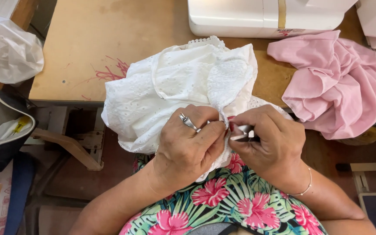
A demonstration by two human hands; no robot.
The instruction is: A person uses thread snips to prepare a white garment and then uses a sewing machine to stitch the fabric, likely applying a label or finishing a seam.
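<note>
Fingers (216,130) pinching white fabric (170,87), snips (242,132) beside

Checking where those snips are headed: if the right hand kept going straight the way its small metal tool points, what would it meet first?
The right hand aims the small metal tool leftward. First in line is the white eyelet fabric pinched by the left hand, with its fingertips right behind; depth is unclear.

- Sewing workshop, prob. small or at home: white sewing machine (264,17) stands on worn wood tabletop (88,48).
- Fabric pieces around: white eyelet cloth (170,87), pink cloth (340,82).
</note>
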